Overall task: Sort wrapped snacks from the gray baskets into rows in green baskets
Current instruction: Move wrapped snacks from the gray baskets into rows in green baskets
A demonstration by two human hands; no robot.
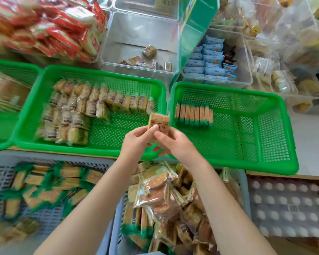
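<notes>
Wrapped snacks fill the nearest ground — a gray basket (pixel 0 173) at lower left holds green-edged packets, and a second gray basket (pixel 246 183) under the forearms is heaped with mixed brown and tan ones. Just above that heap, both hands meet on a single tan snack packet (pixel 158 120): the left hand (pixel 136 142) pinches its lower edge with thumb on top, the right hand (pixel 175 144) pinches beside it, fingers curled under, and the packet stands upright over the gap where the two green baskets' rims meet. So the step in hand looks like the carry and the choice — which basket takes it? The left green basket (pixel 35 115) already has rows of similar tan packets (pixel 92 103) with bare floor at its right half, which seems the likelier home; the right green basket (pixel 276 137) carries only one short row of green-edged packets (pixel 193 113) at its near-left corner. The next move calls for one hand to let go and the other to set the packet on edge at the end of a row without toppling its neighbours. Farther back, clear bins (pixel 142 34) hold loose sweets and blue packets (pixel 210 61), and red packets (pixel 50 26) pile at far left — none in the way.
</notes>
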